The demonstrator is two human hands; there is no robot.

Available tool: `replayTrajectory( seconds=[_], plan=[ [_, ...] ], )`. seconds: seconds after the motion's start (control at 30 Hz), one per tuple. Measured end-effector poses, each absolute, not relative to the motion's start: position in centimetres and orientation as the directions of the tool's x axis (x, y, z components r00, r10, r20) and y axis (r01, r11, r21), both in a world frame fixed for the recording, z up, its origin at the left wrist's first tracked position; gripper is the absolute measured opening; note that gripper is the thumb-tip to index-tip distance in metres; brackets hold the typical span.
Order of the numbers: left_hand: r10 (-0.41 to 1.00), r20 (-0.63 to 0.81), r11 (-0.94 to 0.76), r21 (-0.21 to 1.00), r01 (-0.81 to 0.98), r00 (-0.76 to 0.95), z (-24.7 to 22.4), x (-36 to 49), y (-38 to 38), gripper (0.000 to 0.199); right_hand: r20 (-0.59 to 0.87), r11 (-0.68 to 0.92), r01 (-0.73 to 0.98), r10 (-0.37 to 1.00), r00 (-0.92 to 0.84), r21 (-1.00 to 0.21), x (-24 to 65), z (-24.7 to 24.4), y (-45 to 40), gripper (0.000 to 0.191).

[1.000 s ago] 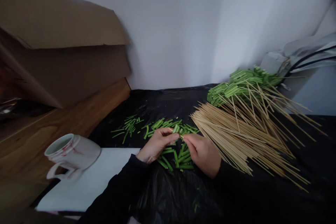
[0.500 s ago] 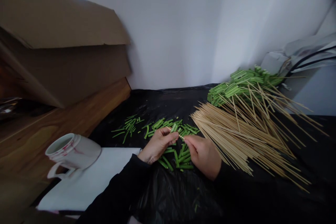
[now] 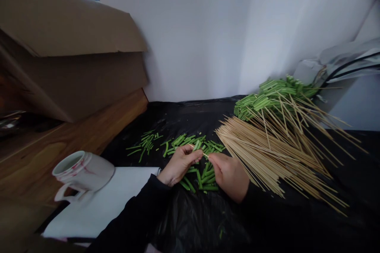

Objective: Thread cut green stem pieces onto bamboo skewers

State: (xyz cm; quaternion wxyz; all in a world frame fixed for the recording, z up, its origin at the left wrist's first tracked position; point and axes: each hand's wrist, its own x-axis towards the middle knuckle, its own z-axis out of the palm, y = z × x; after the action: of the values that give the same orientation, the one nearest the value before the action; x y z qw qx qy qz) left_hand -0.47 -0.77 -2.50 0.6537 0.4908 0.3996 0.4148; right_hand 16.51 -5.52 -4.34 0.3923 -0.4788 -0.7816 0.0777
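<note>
Left hand (image 3: 177, 162): thumb and fingers are pinching a smooth green piece (image 3: 196, 145) above the cut stems (image 3: 209, 180).
Right hand (image 3: 230, 176): fingertips are gripping a thin wooden stick (image 3: 205, 155), which is running between both hands.
Stems: slender and green, they are lying loose around the hands on wrinkled black plastic (image 3: 196, 221).
Stick pile (image 3: 267, 154): straight, pale sticks are fanning out at right.
Green stack (image 3: 267, 95): short lengths are resting in rows at far right.
Mug (image 3: 96, 170): glossy and pink-streaked, it is sitting on white paper (image 3: 103, 205), near left.
Box (image 3: 74, 79): creased cardboard is filling the far left.
</note>
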Motion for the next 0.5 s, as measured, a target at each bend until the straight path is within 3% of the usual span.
replayTrajectory(
  seconds=[0.5],
  plan=[
    [0.914, -0.225, 0.340, 0.878, -0.337, 0.338, -2.44, -0.56, -0.55, 0.019, 0.509, 0.494, 0.691, 0.835, -0.208, -0.528, 16.77, -3.79, -5.12, 0.027]
  ],
)
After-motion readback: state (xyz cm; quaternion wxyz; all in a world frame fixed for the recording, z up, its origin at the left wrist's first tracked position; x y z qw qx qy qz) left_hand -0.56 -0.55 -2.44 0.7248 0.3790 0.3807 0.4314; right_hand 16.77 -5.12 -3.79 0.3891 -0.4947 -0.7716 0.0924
